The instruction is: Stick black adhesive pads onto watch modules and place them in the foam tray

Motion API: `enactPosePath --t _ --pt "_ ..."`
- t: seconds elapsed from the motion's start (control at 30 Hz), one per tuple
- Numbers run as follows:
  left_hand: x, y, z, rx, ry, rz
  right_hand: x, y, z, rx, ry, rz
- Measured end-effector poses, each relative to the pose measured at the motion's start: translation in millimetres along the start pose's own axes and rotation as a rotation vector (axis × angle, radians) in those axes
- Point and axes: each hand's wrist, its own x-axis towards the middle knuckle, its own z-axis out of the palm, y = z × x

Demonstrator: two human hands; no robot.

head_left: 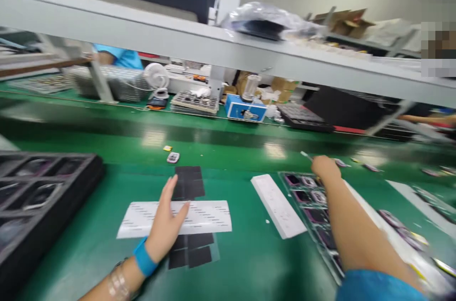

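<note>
My left hand (166, 222) lies flat and open on a white strip of paper (206, 218) that crosses a dark sheet of black squares (188, 182) on the green bench. A blue band circles that wrist. My right hand (326, 168) reaches forward over a clear tray of small dark parts (306, 196). Its fingers are closed on a thin white stick (305, 155). A small part (173, 157) and a yellow bit (167, 148) lie beyond the black sheet.
A black compartment tray (42, 196) sits at the left. A white bar (278, 206) lies between the sheets and the clear tray. Beyond the conveyor are a blue box (245, 108), a small fan (156, 78), trays and another person in a blue shirt (121, 56). A grey shelf (213, 47) runs overhead.
</note>
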Motion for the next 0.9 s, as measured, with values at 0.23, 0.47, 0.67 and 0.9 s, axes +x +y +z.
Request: enactPosePath --t 0.23,0.47,0.67,0.9 --pt "13.8 -4.9 -9.5 -0.029 0.175 -0.033 -36.2 -248.8 -37.7 0.366 -0.041 -0.632" --pt "23.2 -5.3 -19.9 -0.095 0.359 -0.01 -112.7 -416.9 -29.8 0.457 -0.185 -0.834" --pt "27.9 -10.2 -19.2 -0.162 0.374 -0.039 -125.1 -426.5 -30.7 0.493 -0.191 -0.821" --pt "37.8 -4.2 -33.4 -0.409 0.426 -0.148 -158.9 -363.4 -56.5 0.655 -0.037 -0.878"
